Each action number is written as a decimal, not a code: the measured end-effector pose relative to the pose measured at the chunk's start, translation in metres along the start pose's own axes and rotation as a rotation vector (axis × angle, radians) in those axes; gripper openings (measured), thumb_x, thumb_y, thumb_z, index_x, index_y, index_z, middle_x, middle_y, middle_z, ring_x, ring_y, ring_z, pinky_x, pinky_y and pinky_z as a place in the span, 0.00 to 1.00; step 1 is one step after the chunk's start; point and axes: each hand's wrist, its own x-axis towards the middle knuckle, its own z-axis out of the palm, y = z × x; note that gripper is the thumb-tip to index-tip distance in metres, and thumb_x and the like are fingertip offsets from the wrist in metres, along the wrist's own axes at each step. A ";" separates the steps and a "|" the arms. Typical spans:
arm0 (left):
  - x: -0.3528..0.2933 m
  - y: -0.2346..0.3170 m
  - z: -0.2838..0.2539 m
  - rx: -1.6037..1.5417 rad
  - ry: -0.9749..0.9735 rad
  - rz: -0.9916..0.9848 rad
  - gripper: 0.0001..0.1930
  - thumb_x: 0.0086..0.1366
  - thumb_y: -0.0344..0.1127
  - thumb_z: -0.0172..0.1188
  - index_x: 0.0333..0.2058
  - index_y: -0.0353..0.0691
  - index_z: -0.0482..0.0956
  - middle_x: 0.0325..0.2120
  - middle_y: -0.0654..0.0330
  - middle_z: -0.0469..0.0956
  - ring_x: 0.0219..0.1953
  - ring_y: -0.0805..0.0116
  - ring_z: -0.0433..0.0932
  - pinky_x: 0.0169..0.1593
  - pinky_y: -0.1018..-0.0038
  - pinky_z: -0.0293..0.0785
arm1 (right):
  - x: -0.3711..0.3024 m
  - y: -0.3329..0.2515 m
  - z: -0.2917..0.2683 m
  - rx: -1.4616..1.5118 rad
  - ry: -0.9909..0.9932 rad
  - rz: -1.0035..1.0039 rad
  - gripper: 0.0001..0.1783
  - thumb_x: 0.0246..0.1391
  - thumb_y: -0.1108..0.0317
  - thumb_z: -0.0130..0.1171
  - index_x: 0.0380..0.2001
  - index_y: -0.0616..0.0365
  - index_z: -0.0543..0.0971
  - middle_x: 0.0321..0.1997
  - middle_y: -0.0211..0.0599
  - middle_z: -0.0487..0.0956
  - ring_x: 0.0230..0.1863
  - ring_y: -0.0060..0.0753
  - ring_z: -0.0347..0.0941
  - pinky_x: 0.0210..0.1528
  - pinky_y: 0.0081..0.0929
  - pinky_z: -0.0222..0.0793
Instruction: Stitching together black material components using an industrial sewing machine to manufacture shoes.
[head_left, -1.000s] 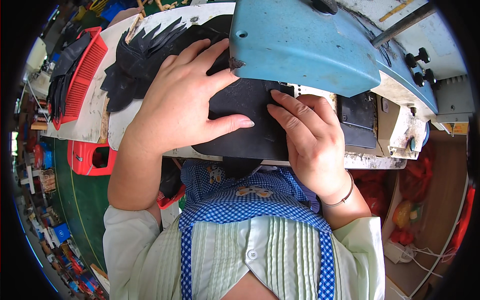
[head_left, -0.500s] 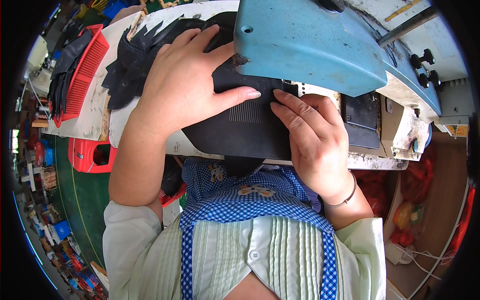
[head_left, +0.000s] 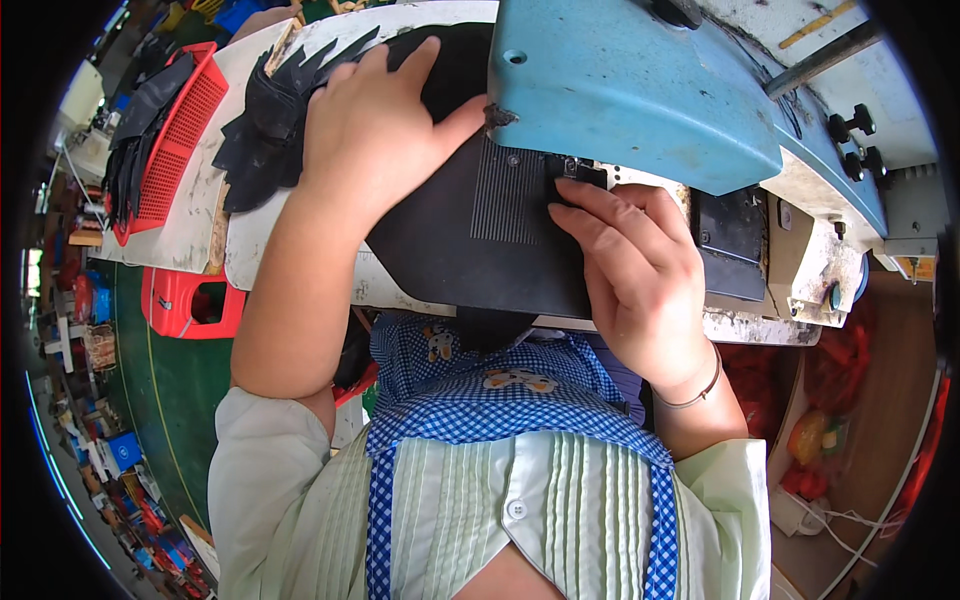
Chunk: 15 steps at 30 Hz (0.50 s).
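Observation:
Flat on the white work table lies a black sheet piece (head_left: 450,250) of leather-like material, with a ribbed patch near its middle. My left hand (head_left: 370,135) rests on its far left part, fingers spread and thumb stretched toward the blue machine. At the sheet's right edge my right hand (head_left: 640,265) has its fingers drawn together on the material, the thumb hidden below. Just beyond those fingertips is a small metal foot (head_left: 571,168) under the blue sewing machine head (head_left: 630,90). The machine covers the far right part of the sheet.
Several cut black pieces (head_left: 265,135) are stacked on the table left of my hand. Farther left stands a red basket (head_left: 180,150) holding more black pieces. A red plastic container (head_left: 190,303) is below the table's left edge. Red bags (head_left: 825,400) lie at the lower right.
My left hand has slid away from the ribbed patch, uncovering more of it, and its thumb has swung up toward the machine. The right hand keeps nearly the same place at the sheet's edge.

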 end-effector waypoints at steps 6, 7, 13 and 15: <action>-0.119 0.035 -0.051 -0.205 -0.103 0.296 0.45 0.54 0.68 0.67 0.64 0.46 0.75 0.66 0.41 0.65 0.65 0.38 0.65 0.62 0.49 0.63 | -0.013 -0.003 -0.013 0.313 0.139 0.146 0.14 0.47 0.86 0.63 0.39 0.65 0.83 0.42 0.48 0.85 0.41 0.44 0.84 0.44 0.36 0.79; -0.131 0.037 -0.052 -0.227 -0.098 0.294 0.45 0.54 0.68 0.67 0.64 0.46 0.75 0.67 0.41 0.65 0.65 0.39 0.65 0.61 0.49 0.63 | -0.008 -0.012 -0.017 0.277 0.092 0.061 0.13 0.46 0.85 0.64 0.38 0.66 0.83 0.41 0.48 0.85 0.41 0.45 0.84 0.43 0.35 0.79; -0.108 -0.002 -0.049 -0.654 0.124 0.225 0.23 0.60 0.29 0.69 0.54 0.30 0.79 0.50 0.47 0.82 0.50 0.49 0.81 0.56 0.63 0.75 | -0.008 -0.031 0.017 0.132 -0.096 -0.318 0.21 0.37 0.70 0.60 0.38 0.69 0.82 0.46 0.49 0.81 0.46 0.48 0.78 0.46 0.38 0.80; -0.086 -0.025 -0.035 -0.469 0.308 0.117 0.21 0.63 0.24 0.65 0.56 0.32 0.79 0.49 0.50 0.82 0.49 0.57 0.81 0.55 0.66 0.76 | -0.011 -0.031 0.020 0.124 -0.105 -0.327 0.21 0.36 0.70 0.60 0.38 0.69 0.82 0.47 0.48 0.81 0.47 0.47 0.77 0.47 0.39 0.79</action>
